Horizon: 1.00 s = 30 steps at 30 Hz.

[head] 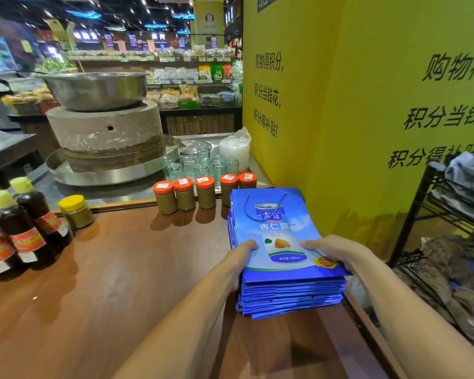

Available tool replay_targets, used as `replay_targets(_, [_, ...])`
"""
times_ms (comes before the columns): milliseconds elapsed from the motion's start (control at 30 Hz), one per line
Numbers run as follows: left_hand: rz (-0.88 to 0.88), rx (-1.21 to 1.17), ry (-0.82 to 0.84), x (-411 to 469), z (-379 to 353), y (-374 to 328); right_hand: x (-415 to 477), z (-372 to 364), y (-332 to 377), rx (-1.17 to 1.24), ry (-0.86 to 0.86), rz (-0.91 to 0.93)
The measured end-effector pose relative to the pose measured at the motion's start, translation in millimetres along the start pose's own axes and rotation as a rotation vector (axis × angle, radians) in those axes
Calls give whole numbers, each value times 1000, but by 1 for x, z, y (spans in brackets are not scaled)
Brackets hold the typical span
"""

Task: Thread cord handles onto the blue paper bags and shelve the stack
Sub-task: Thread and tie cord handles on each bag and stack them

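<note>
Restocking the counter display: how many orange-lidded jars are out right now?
5 orange-lidded jars in a row along the back of the counter; the rightmost two sit partly behind the blue bag stack, which may hide more.

A stone mill (pixel 104 132) sits in a round steel tray (pixel 107 175), with a steel basin (pixel 96 90) on top. Just right of the mill cluster empty glass jars (pixel 200 166). On the wooden bench (pixel 107 283) in front of the mill stand five orange-lidded jars (pixel 185 195), a yellow-lidded jar (pixel 75 212) and yellow-capped dark sauce bottles (pixel 19 231). Far right of the mill are a yellow wall (pixel 353 119) and a black wire rack (pixel 433 214)
</note>
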State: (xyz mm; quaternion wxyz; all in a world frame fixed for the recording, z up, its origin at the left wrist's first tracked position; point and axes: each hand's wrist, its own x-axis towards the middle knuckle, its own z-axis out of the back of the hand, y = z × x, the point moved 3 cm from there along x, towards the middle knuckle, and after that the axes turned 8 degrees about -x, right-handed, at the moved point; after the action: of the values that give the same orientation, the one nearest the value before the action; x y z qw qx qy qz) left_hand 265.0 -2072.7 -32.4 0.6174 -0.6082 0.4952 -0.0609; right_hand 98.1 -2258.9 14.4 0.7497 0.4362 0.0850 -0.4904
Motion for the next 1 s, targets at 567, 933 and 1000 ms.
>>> replay_targets(567, [67, -50, 36, -74, 107, 15, -43, -91, 32, 57, 122, 85])
replay_targets(933, [26, -24, -12, -122, 181, 35, -74, -166, 52, 385, 359, 112])
replay_targets(1000, [49, -44, 12, -130, 186, 38, -75, -173, 52, 390, 380, 107])
